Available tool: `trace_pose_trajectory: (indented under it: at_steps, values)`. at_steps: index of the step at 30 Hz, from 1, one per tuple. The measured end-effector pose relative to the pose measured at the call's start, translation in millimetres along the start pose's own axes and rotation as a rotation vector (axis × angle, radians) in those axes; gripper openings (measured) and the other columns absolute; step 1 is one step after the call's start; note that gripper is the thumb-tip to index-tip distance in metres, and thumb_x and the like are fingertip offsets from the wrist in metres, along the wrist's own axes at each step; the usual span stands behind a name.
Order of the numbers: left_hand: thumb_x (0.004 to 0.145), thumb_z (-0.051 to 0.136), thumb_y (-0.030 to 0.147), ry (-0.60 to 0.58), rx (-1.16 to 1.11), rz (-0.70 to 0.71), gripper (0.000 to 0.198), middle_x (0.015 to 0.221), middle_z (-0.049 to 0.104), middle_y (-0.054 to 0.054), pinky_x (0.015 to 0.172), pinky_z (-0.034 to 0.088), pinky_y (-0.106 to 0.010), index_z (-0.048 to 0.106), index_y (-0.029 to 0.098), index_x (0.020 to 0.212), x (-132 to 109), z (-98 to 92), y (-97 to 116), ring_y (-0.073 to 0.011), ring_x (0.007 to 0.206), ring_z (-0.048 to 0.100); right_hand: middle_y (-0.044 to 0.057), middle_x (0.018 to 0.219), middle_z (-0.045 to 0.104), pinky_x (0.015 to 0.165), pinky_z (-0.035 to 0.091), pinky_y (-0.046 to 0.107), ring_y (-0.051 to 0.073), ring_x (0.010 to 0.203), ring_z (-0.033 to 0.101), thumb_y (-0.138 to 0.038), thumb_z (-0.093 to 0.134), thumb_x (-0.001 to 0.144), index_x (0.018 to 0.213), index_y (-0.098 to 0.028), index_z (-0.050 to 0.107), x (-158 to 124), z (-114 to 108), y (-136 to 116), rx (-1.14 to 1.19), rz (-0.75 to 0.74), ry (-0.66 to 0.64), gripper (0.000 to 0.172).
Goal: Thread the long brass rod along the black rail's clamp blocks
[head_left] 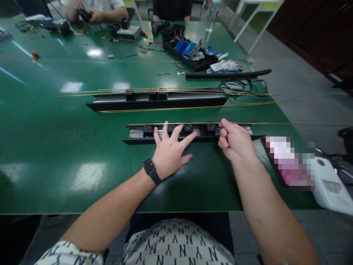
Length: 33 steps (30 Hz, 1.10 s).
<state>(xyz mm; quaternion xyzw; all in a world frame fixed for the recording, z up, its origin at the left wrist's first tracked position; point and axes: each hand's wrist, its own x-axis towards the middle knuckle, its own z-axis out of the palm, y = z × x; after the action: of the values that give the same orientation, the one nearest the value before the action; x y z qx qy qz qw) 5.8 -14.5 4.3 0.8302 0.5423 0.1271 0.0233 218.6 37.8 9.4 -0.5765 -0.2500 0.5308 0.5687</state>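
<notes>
Broadly glossy and green underneath: a smooth tabletop point(63, 147) with patches of reflected light, grey floor point(263, 59) to the right, dark reddish panels point(311, 33) beyond. Near the front, a straight channel point(135, 133) with black edges, silvery inside, boxy black blocks point(148, 129) set along it. Along its far edge, a thin brass-coloured rod point(204, 123), reaching past the tabletop on the right and pinched between thumb and fingers of the right hand point(234, 141). Apart from that, left hand point(168, 152) spread wide, fingertips at the channel. Farther off, a second channel point(179, 102) between more rods point(248, 105), looped black cable point(237, 86) and crumpled pale cloth point(224, 66).
</notes>
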Motion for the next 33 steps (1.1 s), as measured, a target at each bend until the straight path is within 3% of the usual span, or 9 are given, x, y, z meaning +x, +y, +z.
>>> trace_pose_trajectory:
  at_steps: [12, 28, 33]
  values:
    - [0.082, 0.077, 0.047, -0.005, -0.007, -0.009, 0.075, 0.161, 0.036, -0.006, 0.114, 0.012, -0.08, 0.046, 0.045, 0.15, 0.3, -0.6, 0.0, -0.0518, 0.15, 0.016, -0.007, 0.048, 0.05, 0.025, 0.022, 0.017, 0.005, 0.026, 0.035, -0.028, 0.075, 0.083, 0.083, -0.018, 0.063, -4.9, -0.5, -5.4, 0.013, 0.026, -0.042, 0.015]
    - [0.081, 0.077, 0.048, -0.007, -0.002, -0.008, 0.076, 0.161, 0.036, -0.006, 0.114, 0.012, -0.08, 0.045, 0.045, 0.15, 0.7, -0.2, 0.4, -0.0518, 0.149, 0.018, -0.007, 0.049, 0.049, 0.025, 0.022, 0.016, 0.004, 0.026, 0.035, -0.034, 0.079, 0.083, 0.077, -0.019, 0.058, 1.0, -1.1, 0.6, -0.002, -0.006, -0.017, 0.026]
    - [0.081, 0.077, 0.048, -0.003, 0.002, -0.004, 0.077, 0.162, 0.035, -0.006, 0.114, 0.012, -0.08, 0.045, 0.045, 0.151, 0.4, 0.2, 0.2, -0.0523, 0.149, 0.017, -0.006, 0.048, 0.05, 0.024, 0.022, 0.017, 0.005, 0.026, 0.034, -0.028, 0.073, 0.086, 0.081, -0.018, 0.063, -2.7, -1.0, -3.5, 0.015, 0.019, -0.038, 0.015]
